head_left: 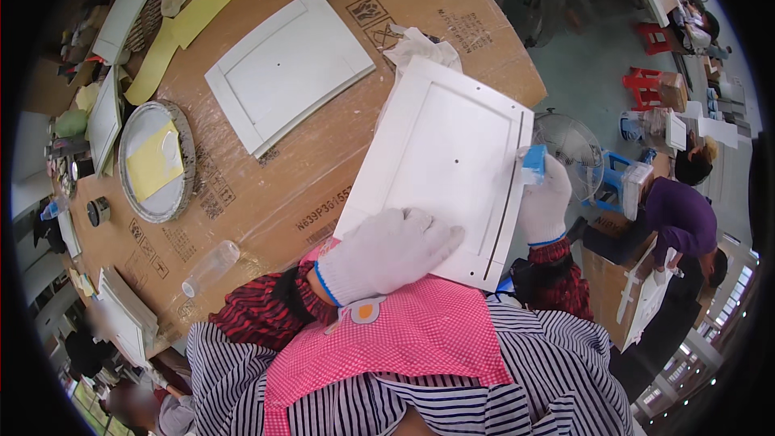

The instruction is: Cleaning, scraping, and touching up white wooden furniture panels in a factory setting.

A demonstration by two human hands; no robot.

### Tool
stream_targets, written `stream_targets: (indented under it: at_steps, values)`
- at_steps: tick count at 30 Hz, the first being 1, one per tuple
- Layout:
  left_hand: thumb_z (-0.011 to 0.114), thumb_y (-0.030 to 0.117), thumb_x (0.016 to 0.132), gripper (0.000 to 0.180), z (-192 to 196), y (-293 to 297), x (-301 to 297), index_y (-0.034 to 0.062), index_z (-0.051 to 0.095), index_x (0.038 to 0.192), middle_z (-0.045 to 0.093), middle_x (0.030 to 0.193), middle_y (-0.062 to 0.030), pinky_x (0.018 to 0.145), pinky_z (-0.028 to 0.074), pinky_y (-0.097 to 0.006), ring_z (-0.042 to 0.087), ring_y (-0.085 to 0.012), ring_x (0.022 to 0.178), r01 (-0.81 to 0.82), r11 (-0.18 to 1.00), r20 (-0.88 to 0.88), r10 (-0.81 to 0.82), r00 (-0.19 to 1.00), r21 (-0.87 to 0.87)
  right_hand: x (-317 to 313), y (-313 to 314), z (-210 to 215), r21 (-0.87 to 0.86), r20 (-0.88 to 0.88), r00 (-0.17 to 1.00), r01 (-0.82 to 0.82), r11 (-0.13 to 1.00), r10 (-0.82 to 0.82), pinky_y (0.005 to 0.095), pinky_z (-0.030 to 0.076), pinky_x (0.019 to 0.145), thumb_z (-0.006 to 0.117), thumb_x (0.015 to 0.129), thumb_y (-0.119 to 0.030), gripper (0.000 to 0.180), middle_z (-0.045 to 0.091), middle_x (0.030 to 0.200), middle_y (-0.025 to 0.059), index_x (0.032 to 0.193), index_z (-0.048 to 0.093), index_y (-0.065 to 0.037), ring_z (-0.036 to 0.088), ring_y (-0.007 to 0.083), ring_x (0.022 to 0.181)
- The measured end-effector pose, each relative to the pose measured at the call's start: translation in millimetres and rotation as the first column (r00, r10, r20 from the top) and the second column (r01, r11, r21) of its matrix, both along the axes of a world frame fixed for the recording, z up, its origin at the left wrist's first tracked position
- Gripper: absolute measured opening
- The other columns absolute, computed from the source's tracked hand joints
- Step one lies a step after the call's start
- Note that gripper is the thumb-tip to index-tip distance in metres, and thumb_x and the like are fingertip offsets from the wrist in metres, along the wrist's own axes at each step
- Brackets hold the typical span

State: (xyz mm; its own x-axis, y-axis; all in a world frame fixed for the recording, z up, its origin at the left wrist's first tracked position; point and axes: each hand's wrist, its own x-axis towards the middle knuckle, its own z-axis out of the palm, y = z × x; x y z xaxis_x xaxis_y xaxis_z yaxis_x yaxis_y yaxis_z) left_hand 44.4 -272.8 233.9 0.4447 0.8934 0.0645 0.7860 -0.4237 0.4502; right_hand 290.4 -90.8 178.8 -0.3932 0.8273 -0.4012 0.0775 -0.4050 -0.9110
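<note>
A white panel, like a cabinet door, lies tilted across the table's front edge, its near end by my apron. It has a recessed middle, a small dark hole in its centre and a long dark groove along its right side. My left hand, in a white knit glove, lies flat on the panel's near left part, fingers stretched to the right. At the right edge, my gloved right hand grips a small blue block against the panel's side. Part of the block is hidden by the fingers.
On the cardboard-covered table are a stack of white panels, a round tray with yellow paper, a clear plastic bottle and a white cloth. A standing fan is at the right. A person in purple works beyond.
</note>
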Motion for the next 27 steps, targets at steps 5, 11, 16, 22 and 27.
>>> stream_targets:
  at_steps: [5,11,16,22,27]
  values:
    - [0.061,0.016,0.083,0.045,-13.7,2.0,-20.6,0.0141,0.061,0.128,0.062,0.105,-0.0014,0.072,0.053,-0.034,0.062,-0.0203,0.089,-0.280,0.946,-0.022,0.287,0.958,0.163,-40.0,25.0,14.5,-0.367,-0.519,0.825,0.020,0.930,-0.223,0.0413,0.048,0.100,0.052,0.098,-0.028,0.035,0.066,0.110,0.0103,0.115,0.060,0.001,0.062,0.0243,0.106]
    - [0.068,0.019,0.082,0.040,-9.9,-18.5,-31.2,0.0157,0.063,0.122,0.063,0.106,-0.0027,0.076,0.055,-0.037,0.065,-0.0232,0.094,-0.554,0.832,0.104,0.549,0.830,0.030,-73.4,82.9,-8.2,-0.285,-0.560,0.801,0.057,0.957,-0.214,0.0449,0.047,0.103,0.051,0.101,-0.029,0.036,0.065,0.118,0.0110,0.119,0.061,0.000,0.061,0.0267,0.115]
    - [0.067,0.025,0.085,0.029,-34.5,-38.8,-34.7,0.0135,0.063,0.111,0.062,0.093,-0.0039,0.070,0.055,-0.039,0.066,-0.0247,0.086,-0.584,0.794,0.048,0.599,0.799,-0.170,-138.2,133.8,-5.6,-0.222,-0.653,0.751,-0.062,0.973,-0.101,0.0448,0.046,0.103,0.051,0.100,-0.026,0.031,0.066,0.116,0.0108,0.114,0.062,-0.001,0.061,0.0280,0.113]
    - [0.066,0.024,0.087,0.023,-37.2,-29.3,-38.2,0.0146,0.064,0.108,0.061,0.082,-0.0033,0.062,0.054,-0.039,0.066,-0.0242,0.075,-0.649,0.742,0.005,0.659,0.752,-0.169,-269.2,218.7,17.6,-0.122,-0.686,0.717,0.051,0.991,-0.122,0.0395,0.045,0.102,0.053,0.099,-0.023,0.024,0.066,0.108,0.0086,0.105,0.066,-0.003,0.060,0.0248,0.110]
    - [0.066,0.023,0.088,0.022,-50.1,-12.9,-48.6,0.0169,0.066,0.109,0.061,0.079,-0.0033,0.062,0.055,-0.040,0.067,-0.0244,0.075,-0.700,0.691,-0.014,0.710,0.704,-0.181,-396.3,283.8,18.7,0.236,-0.674,0.738,0.206,0.950,0.008,0.0374,0.043,0.103,0.051,0.100,-0.022,0.027,0.066,0.118,0.0081,0.111,0.067,-0.003,0.058,0.0229,0.113]
